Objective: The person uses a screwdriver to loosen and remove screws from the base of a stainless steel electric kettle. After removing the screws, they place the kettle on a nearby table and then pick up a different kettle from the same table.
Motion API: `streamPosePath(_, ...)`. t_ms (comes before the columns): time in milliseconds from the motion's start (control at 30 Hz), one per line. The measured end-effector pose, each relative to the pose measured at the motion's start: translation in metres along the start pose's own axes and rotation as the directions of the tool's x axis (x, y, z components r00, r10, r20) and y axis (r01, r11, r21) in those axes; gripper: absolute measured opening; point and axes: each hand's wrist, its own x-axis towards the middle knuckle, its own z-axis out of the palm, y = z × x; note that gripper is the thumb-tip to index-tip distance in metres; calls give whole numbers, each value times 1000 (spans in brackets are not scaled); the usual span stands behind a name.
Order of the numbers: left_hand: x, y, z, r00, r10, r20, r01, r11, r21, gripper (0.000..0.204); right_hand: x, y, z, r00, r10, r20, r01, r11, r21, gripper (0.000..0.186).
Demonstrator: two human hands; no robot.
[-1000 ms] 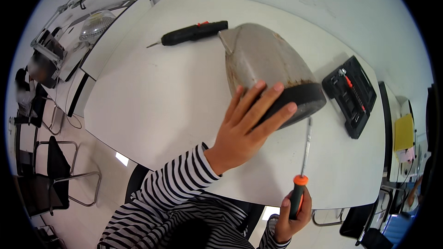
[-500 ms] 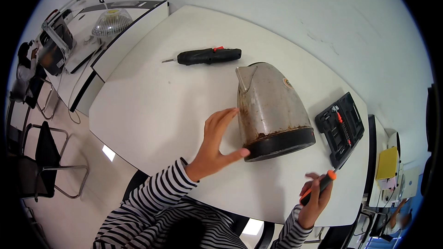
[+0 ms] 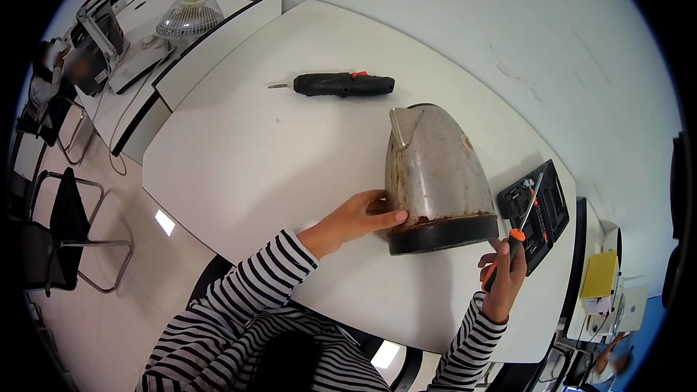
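A worn metal electric kettle [image 3: 439, 167] with a black base and rust marks sits on the white table, its spout toward the back left. My left hand [image 3: 363, 218] grips its lower left side, the thumb lying just above the black base and the other fingers partly hidden behind. Right of the kettle's base, my right hand [image 3: 504, 276] is closed round the orange and black handle of a screwdriver [image 3: 517, 237]. Its thin shaft points up and away, across the black tool case [image 3: 553, 199], which lies unfolded on the table.
A black power screwdriver [image 3: 345, 85] with a red switch lies behind the kettle. Low partitions edge the neighbouring desk, where a lamp with a clear shade [image 3: 190, 17] hangs. Black chairs [image 3: 69, 225] stand at left. A yellow box [image 3: 600, 274] is at right. People sit farther off on both sides.
My left hand has closed onto the kettle's lower side from an open reach. The screwdriver in my right hand has swung upright and moved nearer the kettle's base. The view has shifted slightly.
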Motion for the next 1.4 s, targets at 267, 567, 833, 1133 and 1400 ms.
streamPosePath(267,-15,11,11,999,44,-19,-43,998,35,84,-14,4,0,997,66,-45,-60,991,122,32)
streamPosePath(567,-35,16,29,925,377,-42,-314,822,475,85,-47,46,-25,981,139,134,-185,876,446,52)
streamPosePath(833,-43,3,39,917,394,54,-376,812,446,98,-60,60,-47,926,161,341,-316,826,468,50)
streamPosePath(1133,-53,-1,40,924,366,106,-376,832,408,104,-64,62,-55,861,212,463,-389,860,330,40)
streamPosePath(1400,-51,-10,37,909,389,151,-416,819,396,105,-61,69,-55,871,167,461,-314,912,263,39)
